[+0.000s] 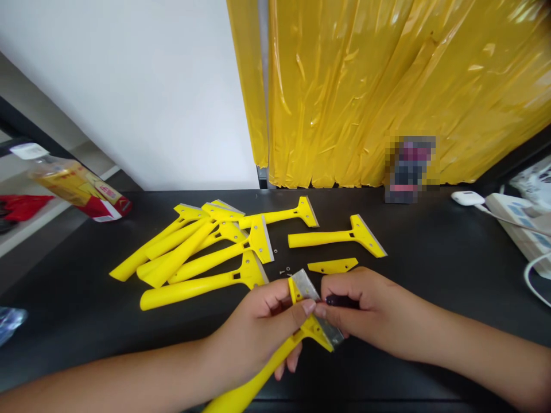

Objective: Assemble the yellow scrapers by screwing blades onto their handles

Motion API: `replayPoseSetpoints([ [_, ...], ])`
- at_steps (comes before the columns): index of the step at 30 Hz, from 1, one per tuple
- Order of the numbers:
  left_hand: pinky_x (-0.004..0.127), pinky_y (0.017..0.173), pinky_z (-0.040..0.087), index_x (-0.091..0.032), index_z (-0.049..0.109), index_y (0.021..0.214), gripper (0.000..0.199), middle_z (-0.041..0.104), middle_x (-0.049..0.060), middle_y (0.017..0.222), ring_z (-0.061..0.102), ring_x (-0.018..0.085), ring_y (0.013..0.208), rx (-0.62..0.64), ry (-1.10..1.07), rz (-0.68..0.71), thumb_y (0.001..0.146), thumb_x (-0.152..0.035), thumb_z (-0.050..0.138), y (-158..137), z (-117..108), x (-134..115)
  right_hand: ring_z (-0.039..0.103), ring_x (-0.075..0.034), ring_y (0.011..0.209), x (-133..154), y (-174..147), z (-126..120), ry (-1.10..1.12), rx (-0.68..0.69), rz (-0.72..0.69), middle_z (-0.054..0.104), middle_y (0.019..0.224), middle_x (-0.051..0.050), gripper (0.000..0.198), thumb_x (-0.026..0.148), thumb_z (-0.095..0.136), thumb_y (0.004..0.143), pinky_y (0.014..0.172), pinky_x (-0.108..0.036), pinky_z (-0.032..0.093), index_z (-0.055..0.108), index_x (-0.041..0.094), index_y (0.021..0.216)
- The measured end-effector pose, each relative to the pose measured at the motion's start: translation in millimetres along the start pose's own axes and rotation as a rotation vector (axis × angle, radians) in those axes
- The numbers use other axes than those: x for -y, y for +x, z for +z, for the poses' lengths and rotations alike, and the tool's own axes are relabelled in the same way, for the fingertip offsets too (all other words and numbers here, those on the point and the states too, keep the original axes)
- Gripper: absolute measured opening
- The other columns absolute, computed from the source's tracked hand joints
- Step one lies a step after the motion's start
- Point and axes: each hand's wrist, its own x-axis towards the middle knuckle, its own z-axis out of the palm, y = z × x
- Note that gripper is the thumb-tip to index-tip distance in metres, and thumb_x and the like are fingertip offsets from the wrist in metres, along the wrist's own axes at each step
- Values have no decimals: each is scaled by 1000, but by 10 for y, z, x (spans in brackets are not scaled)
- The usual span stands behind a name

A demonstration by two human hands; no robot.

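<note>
My left hand (262, 330) grips a yellow plastic scraper (312, 327) by its neck, its handle pointing down toward me and its metal blade (306, 285) facing up. My right hand (364, 312) is closed around a small dark tool (340, 300) and its fingertips touch the blade at the scraper's head. Just beyond my hands lie a loose yellow clamp plate (332, 265) and tiny screws (284, 271) on the black table (430, 252).
A heap of several yellow scrapers (202, 252) lies at the left centre, with two more scrapers (340, 235) apart behind my hands. A plastic bottle (73, 183) sits far left, a white power strip (516, 221) with cables far right, yellow plastic sheeting (387, 86) behind.
</note>
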Motion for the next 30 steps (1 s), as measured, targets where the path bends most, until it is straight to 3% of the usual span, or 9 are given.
replayPoseSetpoints([
  [4,12,36,44,-21,61,96,31,56,-7,58,54,8,43,11,-16,-45,99,-51,67,-16,-3,16,49,-11,63,34,-26,-52,-52,17,-1,54,67,6,34,41,63,101,55,-24,34,56,21,74],
  [7,12,37,45,-21,62,96,31,59,-6,59,56,9,45,35,-19,-108,100,-52,65,-32,-9,30,56,-13,64,20,-42,-217,-221,-27,13,61,70,6,26,46,73,94,57,-25,38,66,24,83],
  [11,13,36,44,-21,63,93,33,64,-4,61,55,9,43,42,3,-163,101,-53,64,-36,-25,15,70,-20,83,-135,5,-423,-595,-275,3,78,97,1,24,44,73,93,75,-32,49,74,29,111],
  [14,13,35,44,-21,62,92,30,63,-4,58,55,9,43,50,-4,-170,100,-50,65,-29,-31,-15,74,-24,99,-265,78,-446,-736,-323,-7,78,118,-3,31,40,68,97,86,-38,51,71,28,125],
  [18,11,34,42,-20,62,91,26,61,-4,55,53,9,42,35,-6,-177,101,-45,63,-25,-21,-45,72,-24,89,-304,137,-405,-758,-292,27,77,100,-2,15,37,65,98,75,-35,48,71,24,104],
  [21,12,33,42,-20,62,90,26,62,-4,57,53,9,42,24,-19,-171,100,-45,64,-19,-20,-53,68,-20,77,-273,128,-404,-742,-261,58,71,84,1,20,43,66,97,65,-32,44,66,24,91],
  [26,13,34,45,-20,62,91,27,65,-3,61,55,9,42,42,-34,-160,97,-46,67,0,-37,-54,69,-20,82,-220,42,-422,-720,-229,89,73,92,1,25,50,69,94,69,-31,45,66,25,99],
  [30,13,34,45,-20,62,91,26,62,-5,55,55,10,42,33,-24,-165,98,-46,66,10,-40,-58,69,-23,85,-150,-32,-396,-772,-192,122,73,97,-1,18,39,71,92,73,-33,43,63,24,99],
])
